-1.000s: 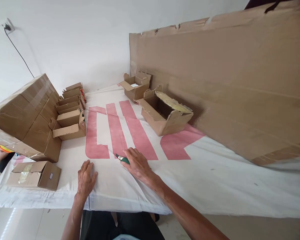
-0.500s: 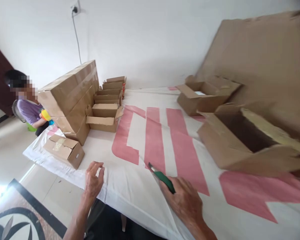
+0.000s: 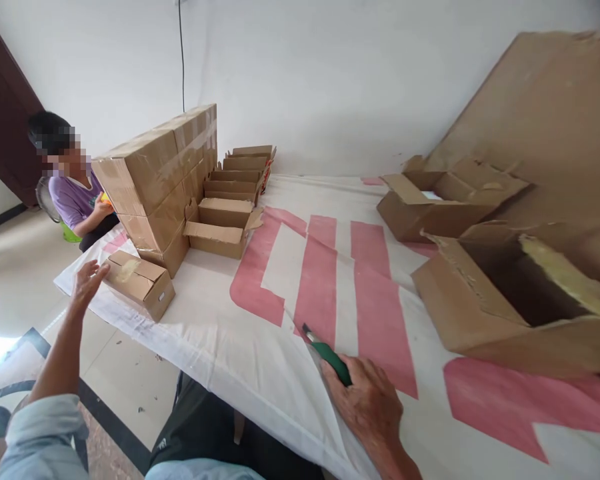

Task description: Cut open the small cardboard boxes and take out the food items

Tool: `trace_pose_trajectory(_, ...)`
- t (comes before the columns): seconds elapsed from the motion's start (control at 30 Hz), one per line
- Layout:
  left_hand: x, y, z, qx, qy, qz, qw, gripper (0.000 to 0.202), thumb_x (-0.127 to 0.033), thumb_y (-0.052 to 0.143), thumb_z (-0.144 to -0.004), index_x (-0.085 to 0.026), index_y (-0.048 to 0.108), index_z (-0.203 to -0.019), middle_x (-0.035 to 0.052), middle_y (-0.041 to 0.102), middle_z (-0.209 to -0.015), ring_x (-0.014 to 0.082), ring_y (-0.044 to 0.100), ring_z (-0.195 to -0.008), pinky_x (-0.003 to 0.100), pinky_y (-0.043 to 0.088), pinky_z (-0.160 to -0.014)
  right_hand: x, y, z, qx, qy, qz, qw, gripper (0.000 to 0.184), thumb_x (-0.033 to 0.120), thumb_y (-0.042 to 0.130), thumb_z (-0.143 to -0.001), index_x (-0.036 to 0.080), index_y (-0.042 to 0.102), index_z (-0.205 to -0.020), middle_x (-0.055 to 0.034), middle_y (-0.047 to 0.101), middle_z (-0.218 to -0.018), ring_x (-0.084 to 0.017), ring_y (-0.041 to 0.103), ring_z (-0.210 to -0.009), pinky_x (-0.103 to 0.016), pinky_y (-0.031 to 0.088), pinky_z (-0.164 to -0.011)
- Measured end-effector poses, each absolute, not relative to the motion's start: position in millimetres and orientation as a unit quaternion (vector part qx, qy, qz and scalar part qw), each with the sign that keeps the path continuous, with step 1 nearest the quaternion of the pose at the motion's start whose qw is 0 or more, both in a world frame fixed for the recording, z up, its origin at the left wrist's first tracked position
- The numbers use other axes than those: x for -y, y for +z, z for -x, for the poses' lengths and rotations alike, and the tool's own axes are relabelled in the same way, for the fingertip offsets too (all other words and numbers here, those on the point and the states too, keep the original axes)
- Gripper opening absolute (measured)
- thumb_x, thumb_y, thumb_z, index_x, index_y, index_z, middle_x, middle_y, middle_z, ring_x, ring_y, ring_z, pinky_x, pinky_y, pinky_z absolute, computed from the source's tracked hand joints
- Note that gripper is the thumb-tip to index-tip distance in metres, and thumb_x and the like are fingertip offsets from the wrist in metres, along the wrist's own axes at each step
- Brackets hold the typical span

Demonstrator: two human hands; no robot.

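Observation:
My right hand (image 3: 370, 407) rests on the white cloth with red stripes (image 3: 330, 280) and grips a green-handled utility knife (image 3: 327, 353), its tip pointing away toward the red print. My left hand (image 3: 87, 280) is stretched out to the left with fingers spread, just touching the end of a small closed cardboard box (image 3: 140, 283) near the table's left edge. That hand holds nothing.
A big taped carton (image 3: 155, 180) stands behind the small box, with several small open boxes (image 3: 225, 227) in a row beside it. Two open torn boxes (image 3: 510, 300) lie at the right before a large cardboard sheet (image 3: 545, 120). A seated person (image 3: 73, 193) is at far left.
My left hand has left the cloth in front of me and reached left to the small closed box. The view has swung left. The right hand keeps the knife in place.

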State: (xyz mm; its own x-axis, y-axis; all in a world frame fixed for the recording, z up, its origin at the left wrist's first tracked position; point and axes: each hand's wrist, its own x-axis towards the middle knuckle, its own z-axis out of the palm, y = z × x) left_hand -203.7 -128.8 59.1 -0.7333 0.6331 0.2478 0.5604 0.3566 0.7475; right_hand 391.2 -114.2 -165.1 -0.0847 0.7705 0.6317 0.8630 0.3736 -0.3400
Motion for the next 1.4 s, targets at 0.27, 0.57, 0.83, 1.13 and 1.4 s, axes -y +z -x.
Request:
trace_pose_trajectory(0.27,128,34,200,-0.798,0.440,-0.393,0.120,0.075,-0.066,0.077,-0.069,-0.014,0.075,-0.122,0.0048,0.072,-0.096,0.0219,0.063,-0.086,0.033,0.054,-0.079,119,-162,-393,0.727,-0.050,0.578,0.368,0.031,0.045,0.054,-0.104,0.020,0.069,-0.095,-0.0099,0.067,-0.083,-0.030,0.060,-0.086,-0.040,0.047,-0.080)
trace_pose_trajectory(0.57,157,6,104,-0.753,0.440,-0.460,0.167,0.077,-0.064,0.079,-0.074,-0.019,0.069,-0.136,0.0101,0.075,-0.117,0.0272,0.069,-0.098,0.035,0.055,-0.080,119,-166,-395,0.712,-0.004,0.599,0.367,0.027,0.045,0.058,-0.099,0.021,0.069,-0.094,-0.0101,0.066,-0.083,-0.031,0.060,-0.088,-0.041,0.046,-0.081)
trace_pose_trajectory(0.83,185,-5,11,-0.693,0.442,-0.517,0.239,0.062,-0.061,0.076,-0.085,-0.028,0.067,-0.137,0.0100,0.070,-0.135,0.0313,0.067,-0.121,0.038,0.059,-0.089,117,-163,-390,0.701,0.013,0.611,0.369,0.026,0.044,0.056,-0.100,0.022,0.068,-0.092,-0.0082,0.063,-0.081,-0.030,0.059,-0.087,-0.042,0.046,-0.082)
trace_pose_trajectory(1.13,176,-10,0,-0.630,0.485,-0.511,0.327,0.061,-0.059,0.075,-0.087,-0.026,0.068,-0.137,0.0120,0.068,-0.145,0.0349,0.061,-0.138,0.039,0.058,-0.098,115,-165,-389,0.712,-0.001,0.603,0.360,0.029,0.046,0.053,-0.104,0.022,0.065,-0.091,-0.0075,0.064,-0.085,-0.028,0.059,-0.086,-0.040,0.045,-0.079)
trace_pose_trajectory(1.4,162,12,12,-0.632,0.492,-0.468,0.373,0.048,-0.063,0.073,-0.084,-0.020,0.082,-0.104,0.0116,0.077,-0.133,0.0342,0.070,-0.118,0.042,0.061,-0.092,110,-158,-388,0.697,0.037,0.610,0.375,0.042,0.058,0.049,-0.103,0.021,0.068,-0.108,-0.0128,0.070,-0.101,-0.034,0.062,-0.100,-0.048,0.050,-0.086)
